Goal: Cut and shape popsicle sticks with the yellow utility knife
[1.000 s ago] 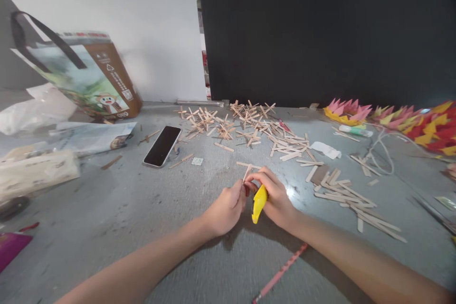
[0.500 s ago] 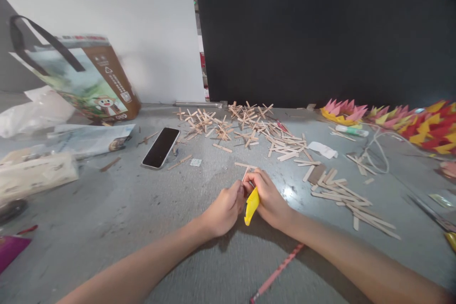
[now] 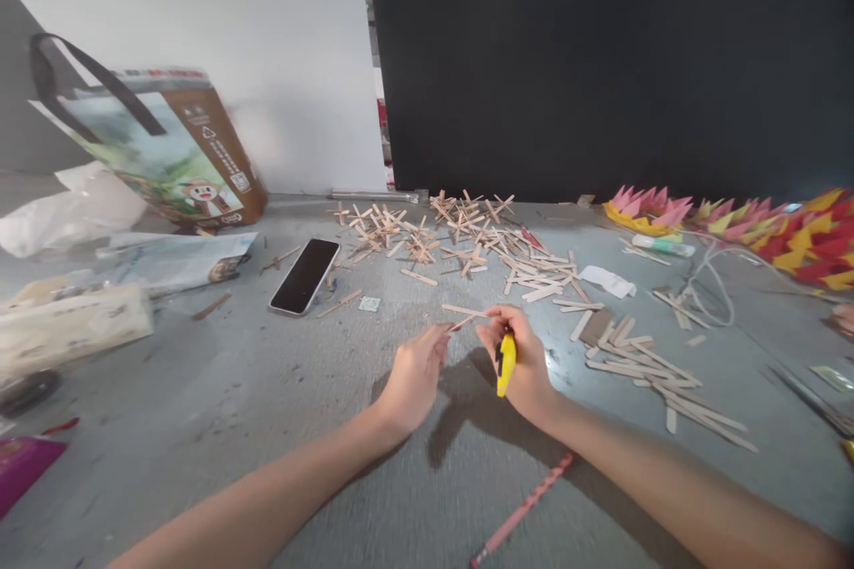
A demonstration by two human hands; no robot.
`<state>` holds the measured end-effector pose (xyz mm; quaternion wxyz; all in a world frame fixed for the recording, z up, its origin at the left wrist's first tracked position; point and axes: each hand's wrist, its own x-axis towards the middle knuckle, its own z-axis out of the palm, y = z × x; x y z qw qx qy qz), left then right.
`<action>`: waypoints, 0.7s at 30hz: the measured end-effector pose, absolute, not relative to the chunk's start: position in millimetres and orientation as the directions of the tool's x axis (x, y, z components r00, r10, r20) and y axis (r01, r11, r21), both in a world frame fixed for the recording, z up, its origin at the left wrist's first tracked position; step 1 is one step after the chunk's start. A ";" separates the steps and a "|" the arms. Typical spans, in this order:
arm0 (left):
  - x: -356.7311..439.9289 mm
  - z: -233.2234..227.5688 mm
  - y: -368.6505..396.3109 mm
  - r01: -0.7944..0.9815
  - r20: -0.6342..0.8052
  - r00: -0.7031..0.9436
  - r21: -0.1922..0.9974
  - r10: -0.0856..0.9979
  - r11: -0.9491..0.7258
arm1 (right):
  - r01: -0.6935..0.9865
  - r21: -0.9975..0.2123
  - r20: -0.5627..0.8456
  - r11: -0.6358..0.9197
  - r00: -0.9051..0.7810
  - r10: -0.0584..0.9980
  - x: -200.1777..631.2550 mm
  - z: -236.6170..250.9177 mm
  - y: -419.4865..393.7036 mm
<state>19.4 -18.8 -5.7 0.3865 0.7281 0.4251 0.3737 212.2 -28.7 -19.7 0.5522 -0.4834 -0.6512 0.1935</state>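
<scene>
My right hand (image 3: 524,364) is closed around a yellow utility knife (image 3: 507,366), which sticks out below the fingers. Pinched between the fingertips of my left hand (image 3: 414,373) is a thin wooden stick (image 3: 463,322) that points up and to the right. Just beyond both hands, another wooden stick (image 3: 460,309) lies on the grey table, its right end close to my right fingertips; whether they touch it I cannot tell. A pink, twisted-looking rod (image 3: 524,511) rests on the table below my right forearm.
Crossed sticks (image 3: 414,236) are heaped at the back, with loose sticks (image 3: 657,369) to the right. A phone (image 3: 305,276), a printed bag (image 3: 180,147) and plastic packets (image 3: 86,320) lie left. Folded paper shapes (image 3: 650,209), a glue stick (image 3: 663,245) and scissors (image 3: 814,404) are right.
My hands have moved apart; the right hand went right with the yellow knife. The stick, upright between both hands before, now slants lower in my left fingertips.
</scene>
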 end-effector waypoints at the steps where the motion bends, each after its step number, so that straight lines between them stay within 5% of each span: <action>1: 19.2 -5.6 -19.8 0.330 0.244 0.380 0.865 0.892 -0.377 | 0.416 -0.799 0.517 0.435 0.104 0.850 212.7 -19.0 -27.1; 5: 19.7 -7.3 -23.5 0.326 0.289 0.475 0.820 0.831 -0.471 | 0.443 -0.797 0.468 0.412 0.020 0.884 213.8 -8.2 -28.2; 9: 19.3 -6.9 -20.8 0.275 0.272 0.388 0.878 0.880 -0.393 | 0.442 -0.761 0.495 0.475 -0.077 0.865 214.0 0.0 -32.0; 14: 18.2 0.0 -14.7 0.040 0.123 0.315 0.989 0.941 -0.143 | 0.412 -0.721 0.574 0.557 -0.095 0.813 212.7 -3.4 -29.7; 21: 19.4 3.3 -12.3 -0.323 0.128 0.210 0.945 0.969 -0.055 | 0.406 -0.720 0.564 0.563 -0.130 0.816 213.3 -12.0 -30.6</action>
